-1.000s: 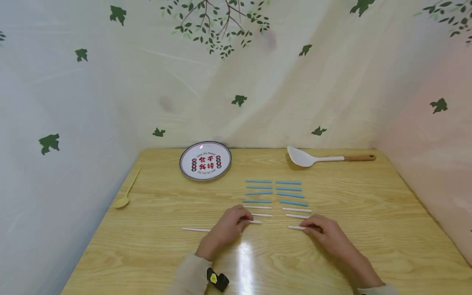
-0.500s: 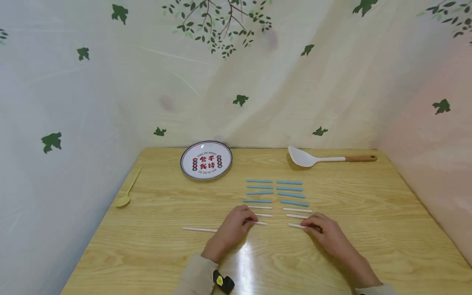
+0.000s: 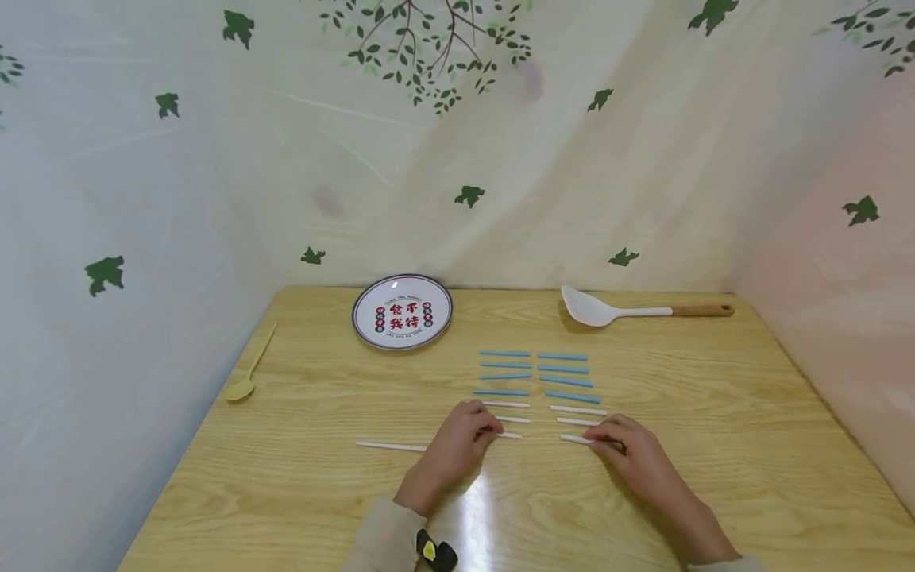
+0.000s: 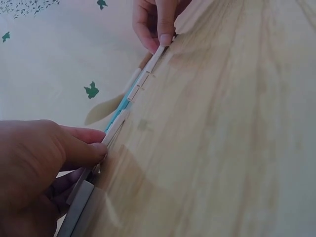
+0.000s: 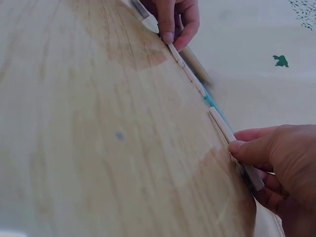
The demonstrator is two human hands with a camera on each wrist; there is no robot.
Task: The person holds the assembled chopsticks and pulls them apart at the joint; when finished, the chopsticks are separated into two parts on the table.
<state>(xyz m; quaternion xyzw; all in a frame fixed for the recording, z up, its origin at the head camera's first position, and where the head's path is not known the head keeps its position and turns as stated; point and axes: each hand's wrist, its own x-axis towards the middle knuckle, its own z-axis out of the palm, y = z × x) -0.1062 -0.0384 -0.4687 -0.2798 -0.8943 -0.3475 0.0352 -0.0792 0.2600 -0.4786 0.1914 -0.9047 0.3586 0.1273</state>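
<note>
My left hand (image 3: 457, 446) pinches a thin white stick (image 3: 510, 435) between thumb and fingers, low over the wooden table; its tip points right. Opposite it, my right hand (image 3: 632, 454) pinches another white stick (image 3: 575, 438), also seen as a white stick (image 5: 220, 123) in the right wrist view. A gap separates the two tips. Just beyond lie several white sticks in two columns, such as the left white stick (image 3: 513, 419) and the right white stick (image 3: 577, 409). Behind these, blue sticks (image 3: 565, 369) continue both columns. Another white stick (image 3: 389, 446) runs partly behind my left hand.
On the table (image 3: 286, 508), a round plate (image 3: 403, 338) with red lettering stands at the back. At the back right lies a white spatula (image 3: 593, 310) with a wooden handle end. A yellow spoon (image 3: 241, 389) lies by the left edge. Leaf-patterned cloth (image 3: 500, 238) surrounds the table.
My left hand has shifted to the right with its white stick, mostly in the first half second, uncovering more of the white stick behind it. The right hand stays nearly still, holding its stick.
</note>
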